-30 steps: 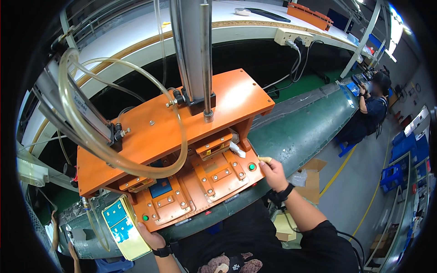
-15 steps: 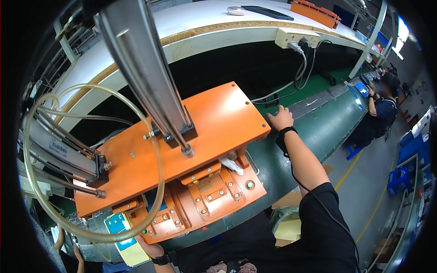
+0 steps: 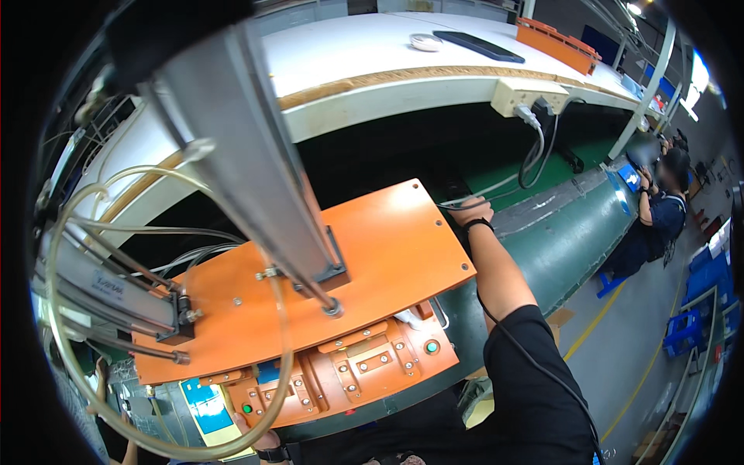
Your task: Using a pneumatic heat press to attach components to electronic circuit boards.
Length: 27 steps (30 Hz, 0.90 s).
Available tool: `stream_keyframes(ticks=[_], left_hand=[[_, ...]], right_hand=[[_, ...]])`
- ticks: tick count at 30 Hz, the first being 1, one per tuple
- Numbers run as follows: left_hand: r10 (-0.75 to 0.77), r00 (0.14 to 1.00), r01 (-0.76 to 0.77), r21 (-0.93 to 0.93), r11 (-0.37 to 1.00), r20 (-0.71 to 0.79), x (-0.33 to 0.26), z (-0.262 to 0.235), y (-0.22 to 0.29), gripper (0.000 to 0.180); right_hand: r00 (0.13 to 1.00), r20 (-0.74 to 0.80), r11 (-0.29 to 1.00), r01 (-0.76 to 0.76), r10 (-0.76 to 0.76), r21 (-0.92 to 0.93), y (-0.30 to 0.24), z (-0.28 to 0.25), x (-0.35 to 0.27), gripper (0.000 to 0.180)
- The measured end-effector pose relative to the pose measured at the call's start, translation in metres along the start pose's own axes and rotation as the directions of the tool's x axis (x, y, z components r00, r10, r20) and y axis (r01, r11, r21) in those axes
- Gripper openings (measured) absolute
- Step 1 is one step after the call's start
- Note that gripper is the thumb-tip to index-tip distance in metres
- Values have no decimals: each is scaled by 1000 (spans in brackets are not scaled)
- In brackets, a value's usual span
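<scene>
In front of me is an orange pneumatic press, with a flat upper plate (image 3: 387,240) over an orange fixture base (image 3: 372,380) with screwed-on blocks. My right hand (image 3: 473,211) reaches past the plate's far right corner, beside cables at the bench edge; its fingertips are hidden. At the base's near left corner is my left hand (image 3: 256,434), partly behind a clear hose (image 3: 283,372). It is close to a green button (image 3: 247,408) and a yellow sheet with blue pieces (image 3: 208,407); its grip is hidden. A second green button (image 3: 432,347) sits at the base's right end.
Two metal cylinders (image 3: 232,147) rise from the plate. The press stands on a green bench (image 3: 558,240). Behind is a white table (image 3: 356,54) with a phone (image 3: 479,46), an orange part (image 3: 554,45) and a power strip (image 3: 527,97). A co-worker (image 3: 663,201) sits at far right.
The view has shifted, so the press sits lower in the picture. My right hand has moved farther past the plate's corner, toward the cables. My left hand stays by the base's left corner.
</scene>
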State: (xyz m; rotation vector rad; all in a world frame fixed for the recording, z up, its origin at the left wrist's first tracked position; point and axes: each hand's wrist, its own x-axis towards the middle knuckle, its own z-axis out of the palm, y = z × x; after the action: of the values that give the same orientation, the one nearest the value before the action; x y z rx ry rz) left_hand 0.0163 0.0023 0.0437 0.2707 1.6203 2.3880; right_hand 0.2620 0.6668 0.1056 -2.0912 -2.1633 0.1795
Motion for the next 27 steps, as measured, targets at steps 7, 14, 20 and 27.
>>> stream_keyframes(ticks=[7, 14, 20, 27], left_hand=[[15, 1000, -14, -38, 999, 24, 1, 5, -3, 54], [87, 996, -87, 114, 990, 5, 0, 10, 5, 47], [104, 994, -106, 310, 945, 22, -8, 12, 20, 48], [164, 986, -161, 304, 939, 17, -75, 11, 47, 52]], right_hand=[[981, -141, 962, 166, -137, 218, 26, -21, -16, 53], [875, 468, 157, -448, -128, 880, 126, -63, -128, 53], [795, 448, -293, -580, -409, 760, 172, -71, -280, 53], [605, 208, -133, -469, -768, 873, 158, -69, -428, 75]])
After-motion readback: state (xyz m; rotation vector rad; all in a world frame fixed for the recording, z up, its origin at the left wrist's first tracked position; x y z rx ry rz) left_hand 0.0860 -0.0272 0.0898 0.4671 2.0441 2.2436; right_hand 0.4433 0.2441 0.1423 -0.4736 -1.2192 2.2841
